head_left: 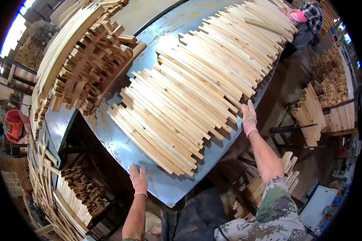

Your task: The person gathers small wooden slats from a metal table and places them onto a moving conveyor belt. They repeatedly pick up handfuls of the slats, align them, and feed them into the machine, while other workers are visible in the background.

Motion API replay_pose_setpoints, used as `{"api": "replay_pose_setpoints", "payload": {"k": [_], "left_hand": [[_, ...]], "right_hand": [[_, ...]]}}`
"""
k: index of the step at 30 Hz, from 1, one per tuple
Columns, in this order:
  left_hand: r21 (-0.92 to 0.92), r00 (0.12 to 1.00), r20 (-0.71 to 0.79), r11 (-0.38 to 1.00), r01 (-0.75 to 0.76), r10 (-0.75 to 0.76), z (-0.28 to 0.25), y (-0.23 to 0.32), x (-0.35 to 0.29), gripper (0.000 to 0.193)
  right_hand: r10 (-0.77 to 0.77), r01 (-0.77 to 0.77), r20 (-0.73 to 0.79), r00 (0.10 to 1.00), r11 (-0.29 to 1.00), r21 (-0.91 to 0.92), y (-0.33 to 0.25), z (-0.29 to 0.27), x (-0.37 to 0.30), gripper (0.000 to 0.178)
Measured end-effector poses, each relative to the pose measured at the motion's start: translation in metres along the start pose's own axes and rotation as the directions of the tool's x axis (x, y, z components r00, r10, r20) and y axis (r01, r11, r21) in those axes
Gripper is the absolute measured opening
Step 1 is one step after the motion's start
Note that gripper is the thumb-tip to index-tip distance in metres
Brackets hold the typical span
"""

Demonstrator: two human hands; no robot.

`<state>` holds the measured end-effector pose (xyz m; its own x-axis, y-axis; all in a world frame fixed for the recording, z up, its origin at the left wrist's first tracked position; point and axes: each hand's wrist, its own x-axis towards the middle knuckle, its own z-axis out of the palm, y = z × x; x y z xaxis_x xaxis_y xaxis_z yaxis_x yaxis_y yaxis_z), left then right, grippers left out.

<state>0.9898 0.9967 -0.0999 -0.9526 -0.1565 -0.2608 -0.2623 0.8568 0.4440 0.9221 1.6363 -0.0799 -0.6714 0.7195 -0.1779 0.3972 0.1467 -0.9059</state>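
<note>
Wooden strips [181, 104], one long row: pale yellow to light tan, narrow, straight, laid side by side; ends staggered along both edges; grain visible, scattered dark knots, some pieces browner than others. One strip lies crosswise on the far end. Any marks on the wood are too small to read.

Location: on a blue metal table [169, 188], its surface scuffed, dusted with brown debris near the left edge.

Left hand [138, 180], in a pale pinkish glove: open, fingers extended, holding nothing; at the table's near left edge, apart from the strips. Contact with the edge cannot be told.

Right hand [249, 117], similarly gloved: open, fingers extended, grasping nothing; just beside the strips' right-hand ends. Whether it touches them cannot be told.

Stack of wooden pieces [96, 64]: left of the row, bundled high, darker cut ends showing.

Co-worker's plaid sleeve [314, 16]: at the row's far end.
</note>
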Motion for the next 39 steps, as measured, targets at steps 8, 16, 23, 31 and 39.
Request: {"api": "replay_pose_setpoints", "payload": {"k": [8, 16, 23, 31, 39], "left_hand": [[0.271, 0.992, 0.096, 0.957, -0.105, 0.082, 0.015, 0.018, 0.092, 0.057], [0.268, 0.997, -0.054, 0.963, -0.04, 0.057, -0.011, 0.015, 0.138, 0.052], [-0.198, 0.972, -0.127, 0.965, 0.173, -0.2, -0.016, 0.057, 0.129, 0.077], [-0.884, 0.929, 0.109, 0.393, 0.253, -0.353, -0.021, 0.073, 0.106, 0.06], [-0.807, 0.872, 0.489, 0.379, 0.453, -0.002, -0.034, 0.051, 0.053, 0.08]], "right_hand": [[0.261, -0.292, 0.436, 0.861, 0.956, 0.005, 0.016, -0.031, -0.071, 0.056], [-0.341, 0.407, 0.507, 0.792, 0.913, -0.022, -0.067, 0.105, 0.045, 0.058], [-0.126, -0.008, 0.588, 0.799, 0.976, 0.219, -0.071, 0.171, 0.036, 0.076], [0.063, -0.205, 0.63, 0.774, 0.966, 0.156, -0.05, 0.124, 0.003, 0.088], [0.32, -0.498, 0.71, 0.627, 0.865, 0.05, -0.034, 0.052, -0.059, 0.068]]}}
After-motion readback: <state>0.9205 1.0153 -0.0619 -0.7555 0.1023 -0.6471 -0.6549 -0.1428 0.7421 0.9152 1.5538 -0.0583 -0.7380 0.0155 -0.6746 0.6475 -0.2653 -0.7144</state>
